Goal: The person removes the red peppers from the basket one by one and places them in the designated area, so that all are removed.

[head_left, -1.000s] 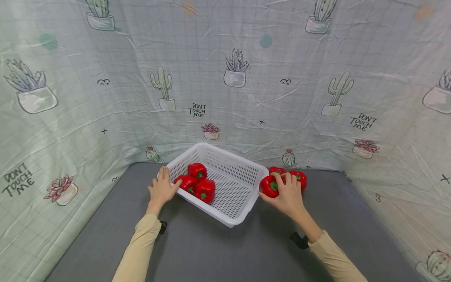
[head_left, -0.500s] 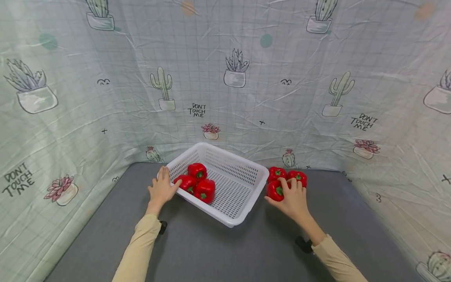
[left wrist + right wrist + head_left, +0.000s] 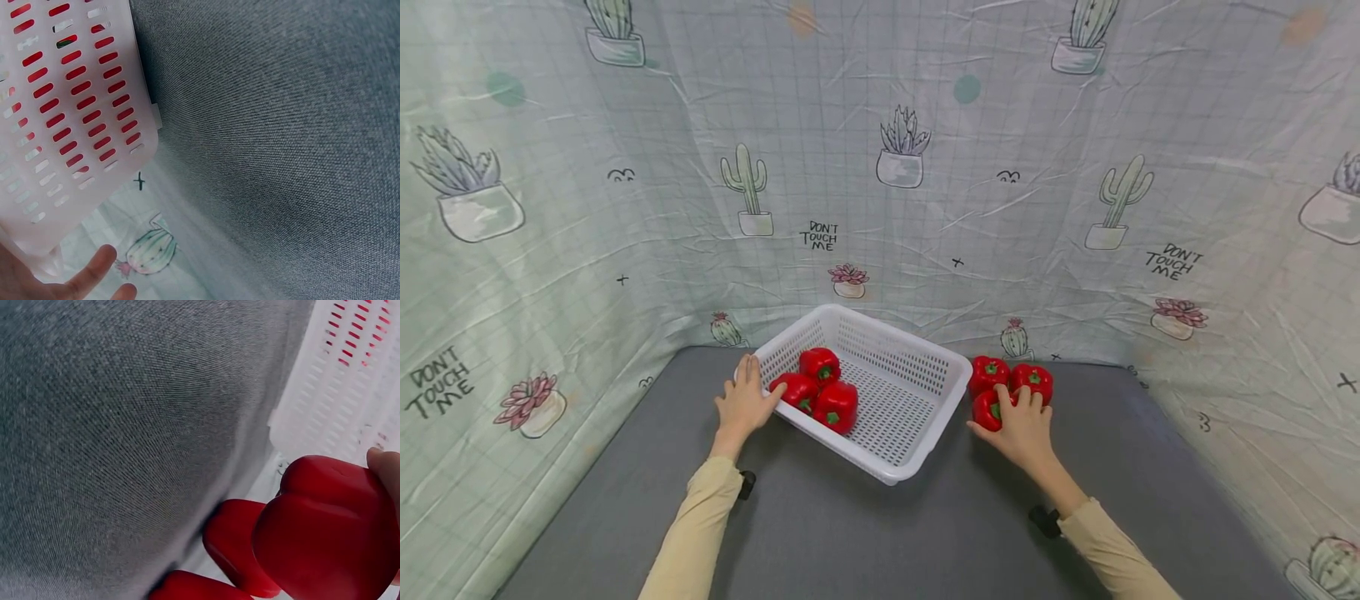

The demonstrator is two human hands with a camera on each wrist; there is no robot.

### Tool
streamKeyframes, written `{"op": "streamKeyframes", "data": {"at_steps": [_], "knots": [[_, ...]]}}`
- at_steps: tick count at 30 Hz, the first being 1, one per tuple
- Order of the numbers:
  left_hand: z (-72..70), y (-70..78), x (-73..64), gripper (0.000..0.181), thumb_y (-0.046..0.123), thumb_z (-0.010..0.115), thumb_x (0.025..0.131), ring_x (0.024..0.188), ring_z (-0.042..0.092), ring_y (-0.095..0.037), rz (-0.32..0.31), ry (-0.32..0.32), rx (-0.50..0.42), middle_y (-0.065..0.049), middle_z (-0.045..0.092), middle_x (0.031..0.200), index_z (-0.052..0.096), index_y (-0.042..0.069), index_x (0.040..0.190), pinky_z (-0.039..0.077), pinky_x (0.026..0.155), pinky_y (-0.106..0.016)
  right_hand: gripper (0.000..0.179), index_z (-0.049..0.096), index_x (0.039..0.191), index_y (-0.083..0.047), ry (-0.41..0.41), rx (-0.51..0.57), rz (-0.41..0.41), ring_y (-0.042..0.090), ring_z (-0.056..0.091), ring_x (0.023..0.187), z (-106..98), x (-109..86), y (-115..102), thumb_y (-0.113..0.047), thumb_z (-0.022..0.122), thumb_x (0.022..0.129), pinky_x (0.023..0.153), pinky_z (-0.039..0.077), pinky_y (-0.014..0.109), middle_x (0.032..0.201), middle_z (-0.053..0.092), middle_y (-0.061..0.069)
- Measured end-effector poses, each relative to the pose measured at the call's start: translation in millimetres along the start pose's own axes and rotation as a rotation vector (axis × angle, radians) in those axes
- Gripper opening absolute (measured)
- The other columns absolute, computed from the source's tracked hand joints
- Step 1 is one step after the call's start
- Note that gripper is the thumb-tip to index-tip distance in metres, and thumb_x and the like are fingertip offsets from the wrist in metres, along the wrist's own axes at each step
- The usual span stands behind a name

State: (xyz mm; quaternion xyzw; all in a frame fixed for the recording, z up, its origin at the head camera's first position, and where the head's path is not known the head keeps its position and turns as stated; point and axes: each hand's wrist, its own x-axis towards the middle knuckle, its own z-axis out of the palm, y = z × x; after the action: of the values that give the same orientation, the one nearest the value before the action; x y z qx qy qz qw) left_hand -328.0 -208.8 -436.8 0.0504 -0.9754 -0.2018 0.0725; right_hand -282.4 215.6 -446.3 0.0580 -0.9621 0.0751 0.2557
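In the head view my right hand point(image 3: 1024, 427) grips a red bell pepper point(image 3: 985, 408), just right of the white plastic basket point(image 3: 857, 450). Two more bell peppers, one behind it point(image 3: 987, 368) and one at the back right point(image 3: 1033, 381), sit close by. The gripped pepper point(image 3: 325, 531) looms large in the right wrist view, with a fingertip point(image 3: 384, 465) against its side. My left hand point(image 3: 745, 407) rests on the basket's left corner, thumb over the rim. Its fingers point(image 3: 94, 272) stretch past the basket in the left wrist view. Three bell peppers point(image 3: 837, 407) lie in the basket's left end.
A dark grey cloth point(image 3: 865, 542) covers the table under the basket. Patterned curtains point(image 3: 880, 208) with cactus drawings enclose the back and both sides, with the basket and peppers near the back one.
My right hand has moved right and slightly toward me with the bell pepper, away from the basket's edge, uncovering the two peppers behind. My left hand and the basket have stayed put.
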Motion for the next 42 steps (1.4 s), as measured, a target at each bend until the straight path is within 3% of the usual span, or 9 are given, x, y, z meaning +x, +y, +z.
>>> {"op": "streamKeyframes", "data": {"at_steps": [11, 29, 37, 42], "knots": [[0.7, -1.5, 1.0, 0.081, 0.049, 0.043, 0.086, 0.119, 0.025, -0.054, 0.002, -0.001, 0.004, -0.019, 0.007, 0.148, 0.010, 0.000, 0.142, 0.020, 0.088, -0.072, 0.073, 0.045, 0.113, -0.004, -0.043, -0.030, 0.019, 0.042, 0.041, 0.094, 11.5, 3.6, 0.4, -0.052, 0.070, 0.063, 0.073, 0.039, 0.058, 0.104, 0.047, 0.030], [-0.3, -0.7, -1.0, 0.080, 0.048, 0.042, 0.086, 0.119, 0.026, -0.054, 0.007, 0.008, -0.005, -0.019, 0.007, 0.148, 0.011, 0.000, 0.142, 0.020, 0.087, -0.073, 0.071, 0.047, 0.108, -0.002, -0.134, -0.062, 0.017, 0.040, 0.044, 0.088, 25.0, 3.9, 4.4, -0.056, 0.066, 0.066, 0.071, 0.041, 0.055, 0.096, 0.049, 0.027], [1.3, -0.6, -0.8, 0.080, 0.048, 0.043, 0.085, 0.118, 0.027, -0.054, 0.005, 0.014, -0.004, -0.019, 0.009, 0.147, 0.012, 0.000, 0.141, 0.021, 0.087, -0.073, 0.077, 0.048, 0.108, 0.003, -0.164, -0.068, -0.080, 0.037, 0.044, 0.092, 18.8, -0.3, 9.9, -0.043, 0.079, 0.055, 0.065, 0.045, 0.051, 0.103, 0.047, 0.024], [0.8, -0.6, -0.7, 0.080, 0.048, 0.043, 0.086, 0.118, 0.026, -0.053, 0.005, 0.016, -0.010, -0.019, 0.009, 0.147, 0.012, 0.000, 0.141, 0.020, 0.088, -0.073, 0.083, 0.046, 0.119, 0.000, -0.179, -0.028, -0.145, 0.036, 0.041, 0.098, 12.3, -1.3, 14.3, -0.036, 0.082, 0.053, 0.069, 0.043, 0.051, 0.112, 0.046, 0.022]]}}
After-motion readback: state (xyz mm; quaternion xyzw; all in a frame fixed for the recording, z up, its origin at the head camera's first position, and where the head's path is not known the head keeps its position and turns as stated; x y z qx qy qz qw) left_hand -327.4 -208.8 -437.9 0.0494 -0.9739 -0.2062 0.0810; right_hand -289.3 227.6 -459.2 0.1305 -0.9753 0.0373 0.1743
